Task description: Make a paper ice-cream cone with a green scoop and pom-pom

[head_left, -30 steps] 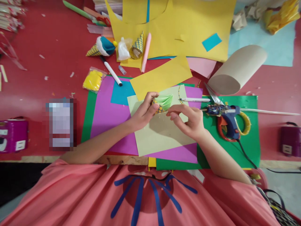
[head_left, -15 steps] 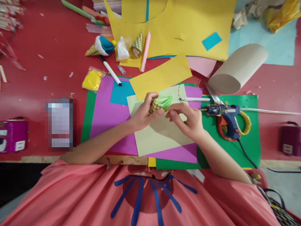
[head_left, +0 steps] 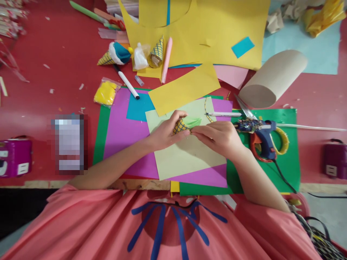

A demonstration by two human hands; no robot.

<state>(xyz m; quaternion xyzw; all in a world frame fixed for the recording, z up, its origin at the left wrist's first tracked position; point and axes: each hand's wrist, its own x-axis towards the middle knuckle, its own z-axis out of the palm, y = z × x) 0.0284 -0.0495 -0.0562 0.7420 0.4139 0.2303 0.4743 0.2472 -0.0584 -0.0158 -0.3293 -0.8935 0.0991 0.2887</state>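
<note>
My left hand (head_left: 166, 131) grips a small yellow paper cone with a blue grid pattern (head_left: 180, 126). A folded light-green paper piece (head_left: 193, 121) sticks out of the cone's mouth. My right hand (head_left: 218, 137) pinches that green piece from the right, fingers closed on it. Both hands hover over a pale green sheet (head_left: 184, 159) lying on purple paper (head_left: 119, 133) and a green sheet (head_left: 287, 173).
A blue glue gun (head_left: 261, 135) lies over yellow-handled scissors (head_left: 282, 142) to the right, its cord running off the edge. A white pen (head_left: 225, 114), a cardboard roll (head_left: 272, 79), yellow sheets (head_left: 195, 29), finished paper cones (head_left: 114, 54), a white marker (head_left: 128, 83) and a yellow bag (head_left: 105, 93) lie beyond.
My right hand has moved left and closed in on the green piece, which now looks flatter and pushed further into the cone. My left hand has kept its hold.
</note>
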